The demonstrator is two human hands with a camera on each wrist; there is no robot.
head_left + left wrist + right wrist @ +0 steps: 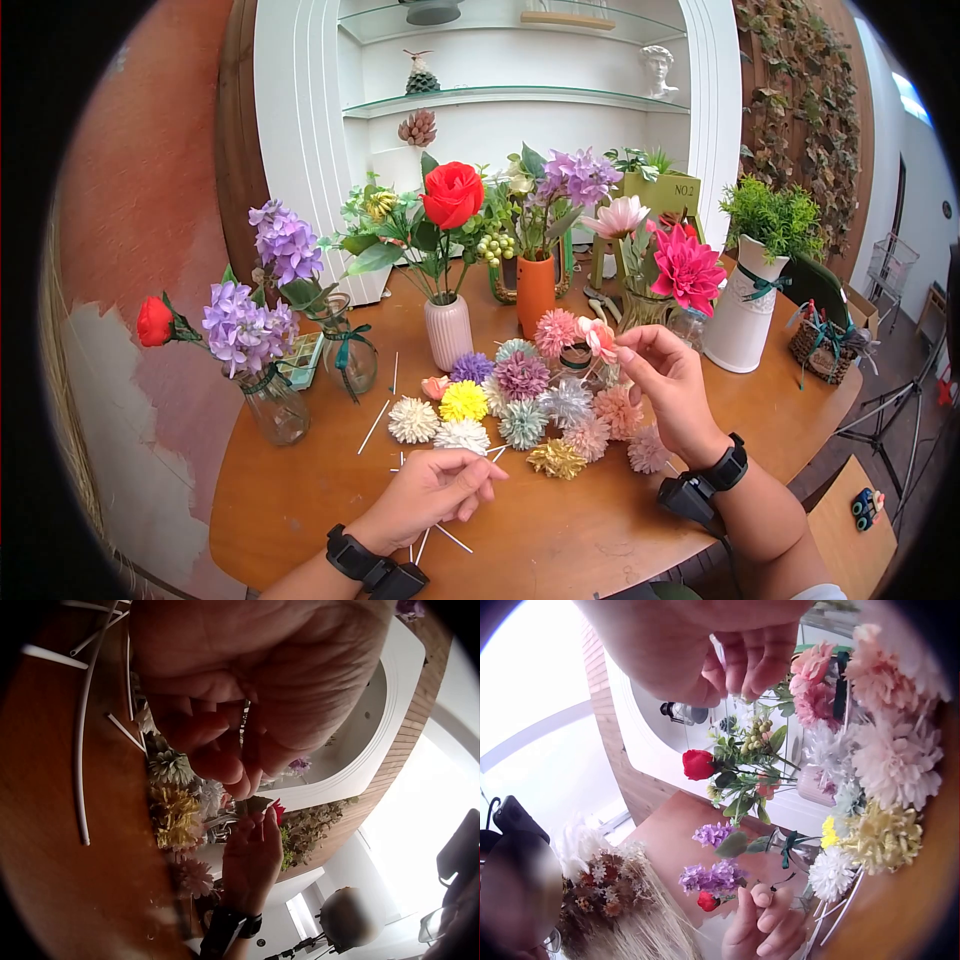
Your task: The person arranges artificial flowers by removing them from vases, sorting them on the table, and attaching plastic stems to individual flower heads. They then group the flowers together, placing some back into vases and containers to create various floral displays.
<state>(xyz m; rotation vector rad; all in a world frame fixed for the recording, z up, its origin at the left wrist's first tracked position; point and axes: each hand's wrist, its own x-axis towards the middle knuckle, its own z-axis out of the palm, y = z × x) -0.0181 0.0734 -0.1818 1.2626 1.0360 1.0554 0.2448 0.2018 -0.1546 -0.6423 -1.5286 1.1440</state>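
Here, the right hand [668, 385] is holding thumb and forefinger close beside a ruffled coral-pink flower [600, 338]; whether pinching, I cannot tell. The left hand [432, 492] is hovering, loosely curled

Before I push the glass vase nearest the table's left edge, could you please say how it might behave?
The glass vase may tip, since its purple flowers spread wide above it. Its clear, smooth-looking sides are probably slippery and breakable.

Flower heads [522, 376], vases [450, 335] and glass shelves [540, 92] suggest a floral studio.
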